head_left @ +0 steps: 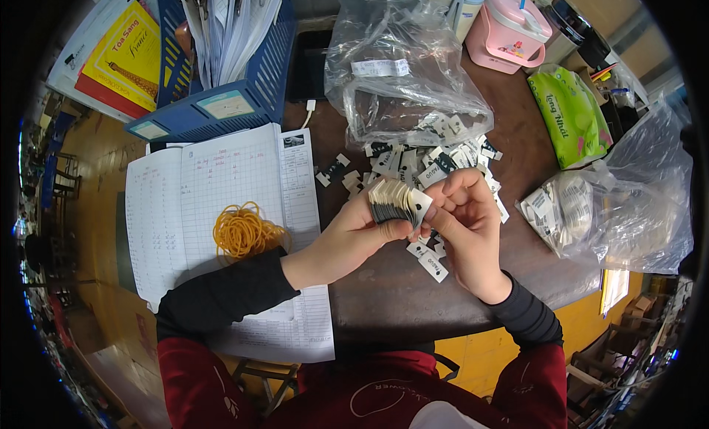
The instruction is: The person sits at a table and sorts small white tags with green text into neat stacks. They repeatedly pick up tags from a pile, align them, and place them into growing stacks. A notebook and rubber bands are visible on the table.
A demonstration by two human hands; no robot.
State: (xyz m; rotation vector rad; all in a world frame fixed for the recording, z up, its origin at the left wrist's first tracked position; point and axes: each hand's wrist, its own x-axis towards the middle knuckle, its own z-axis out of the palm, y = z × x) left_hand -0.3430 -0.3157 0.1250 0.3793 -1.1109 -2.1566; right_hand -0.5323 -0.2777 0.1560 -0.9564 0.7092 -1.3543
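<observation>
A thick stack of small cardboard hang tags (393,200), cream and dark grey with punched holes, sits in my left hand (354,233), whose thumb presses along its near side. At the stack's right end my right hand (465,229) pinches the outermost tag between thumb and fingers; the other fingers are curled up. Below and beyond both hands spreads a loose pile of similar white and black tags (473,159) on the dark brown table (384,300). A few tags (427,261) lie near the table's front side, under my hands.
Left of my hands are an open ledger (221,178) and a heap of yellow rubber bands (247,233). Behind stand a blue file basket (214,107), a clear plastic bag (406,52) and a pink container (506,30). A green tissue pack (569,118) and a bag of tags (605,215) lie right.
</observation>
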